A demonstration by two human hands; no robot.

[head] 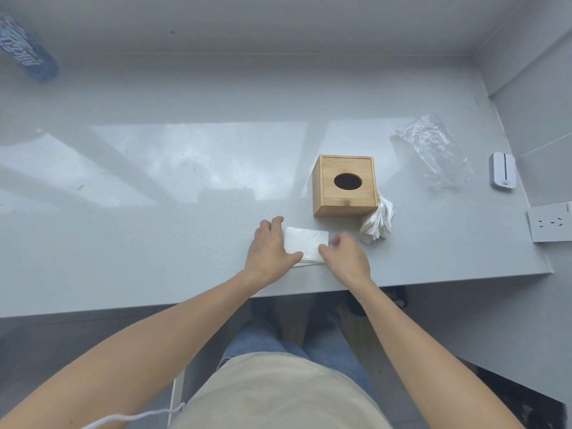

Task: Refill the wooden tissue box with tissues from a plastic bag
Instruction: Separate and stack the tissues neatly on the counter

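A wooden tissue box (345, 184) with an oval hole in its top stands on the grey counter (154, 212), lid closed. A flat stack of white tissues (306, 243) lies just in front of it. My left hand (270, 252) grips the stack's left edge, thumb on top. My right hand (346, 258) holds its right edge. A second bunch of loose tissues (377, 221) leans against the box's front right corner. The clear plastic bag (433, 150) lies crumpled behind and right of the box.
A small white device (503, 170) lies near the right wall, with a wall socket (549, 222) below it. A blue-labelled bottle (26, 48) lies at the far left back. The counter's front edge runs just below my hands.
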